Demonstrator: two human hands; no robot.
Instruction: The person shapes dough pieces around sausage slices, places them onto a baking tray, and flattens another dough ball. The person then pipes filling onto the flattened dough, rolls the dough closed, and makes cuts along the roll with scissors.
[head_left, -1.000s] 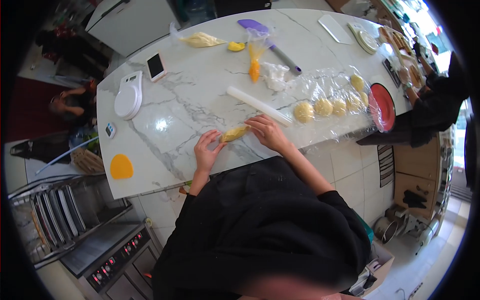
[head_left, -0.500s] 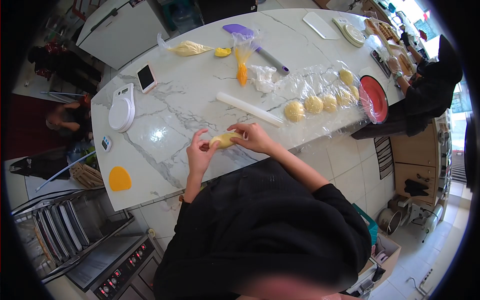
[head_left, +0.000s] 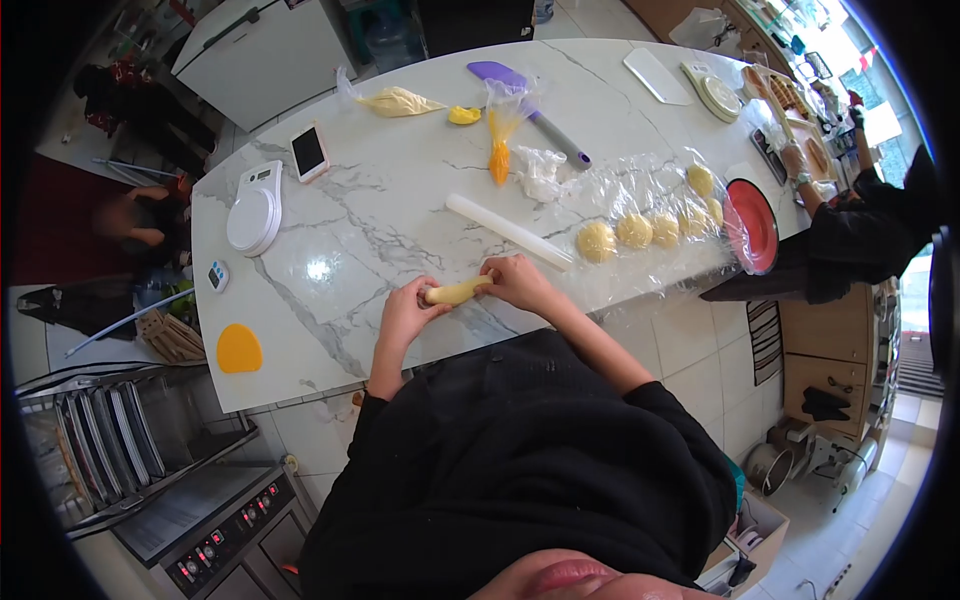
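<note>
Between my two hands, low over the marble table (head_left: 350, 235), is an elongated piece of pale yellow dough (head_left: 458, 292). My left hand (head_left: 408, 308) pinches its left end, and my right hand (head_left: 520, 283) grips the right end with thumb and fingers. Just beyond my right hand lies a white rolling pin (head_left: 507, 232). Several round dough balls (head_left: 597, 242) rest to the right under clear plastic film (head_left: 650, 190).
A kitchen scale (head_left: 255, 215), a phone (head_left: 309, 152), a timer (head_left: 217, 275) and an orange scraper (head_left: 239, 349) occupy the left side. Piping bags (head_left: 499, 150) and a purple spatula (head_left: 530, 105) lie further back. A red plate (head_left: 752, 225) is near a co-worker (head_left: 870, 235).
The dough has become longer and thinner, and my hands have moved slightly farther apart at its ends. They now sit lower in the view. The camera view has shifted a little.
</note>
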